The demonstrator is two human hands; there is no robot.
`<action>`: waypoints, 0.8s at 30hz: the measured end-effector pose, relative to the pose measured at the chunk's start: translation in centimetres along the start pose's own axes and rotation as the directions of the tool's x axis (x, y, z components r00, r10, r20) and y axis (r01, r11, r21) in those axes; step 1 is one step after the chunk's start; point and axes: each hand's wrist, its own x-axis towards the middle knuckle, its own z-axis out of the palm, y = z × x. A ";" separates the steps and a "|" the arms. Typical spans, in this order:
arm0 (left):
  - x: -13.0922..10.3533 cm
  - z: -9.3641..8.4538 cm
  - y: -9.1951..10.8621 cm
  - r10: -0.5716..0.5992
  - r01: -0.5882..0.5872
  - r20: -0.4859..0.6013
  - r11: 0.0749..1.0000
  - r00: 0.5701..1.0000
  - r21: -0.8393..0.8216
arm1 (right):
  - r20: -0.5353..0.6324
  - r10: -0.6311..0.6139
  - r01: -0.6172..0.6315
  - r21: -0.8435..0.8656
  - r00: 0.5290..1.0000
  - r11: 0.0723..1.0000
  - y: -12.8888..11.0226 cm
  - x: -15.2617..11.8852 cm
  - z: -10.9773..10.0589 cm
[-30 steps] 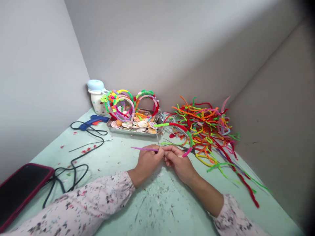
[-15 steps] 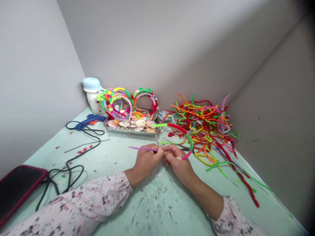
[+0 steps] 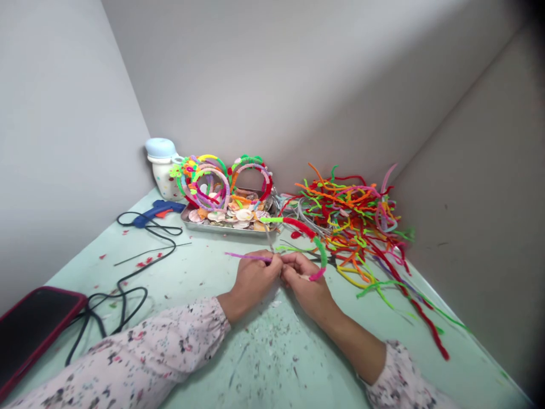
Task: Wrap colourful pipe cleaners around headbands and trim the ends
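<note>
My left hand (image 3: 254, 278) is closed in a pinch on a purple pipe cleaner (image 3: 244, 257), whose loose end sticks out to the left. Against it, fingertips meeting, my right hand (image 3: 307, 282) is closed on a curved headband (image 3: 322, 251) wrapped in bands of lime, red, green and magenta. The headband arches up from the right hand, and its lime end points left near the tray. A thin grey strip (image 3: 269, 238) rises from between the fingers toward that lime end. Where the purple pipe cleaner meets the headband is hidden by my fingers.
Behind my hands a metal tray (image 3: 225, 229) holds shells and finished wrapped headbands (image 3: 251, 161). Loose pipe cleaners (image 3: 353, 199) heap at the right, with dark scissors (image 3: 326, 259) beside them. Leftward are a blue glue gun (image 3: 155, 212), black cord (image 3: 123, 284), bottle (image 3: 164, 173) and phone (image 3: 36, 324).
The headband in my right hand has tilted slightly, its arch shifting left and down. Both hands keep their grip near the same spot, and the camera view has shifted slightly.
</note>
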 end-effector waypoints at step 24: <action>0.9 0.7 -1.8 -0.060 0.103 0.107 0.883 0.992 -0.458 | 0.006 0.138 -0.133 0.303 0.990 0.944 0.2 0.9 -1.1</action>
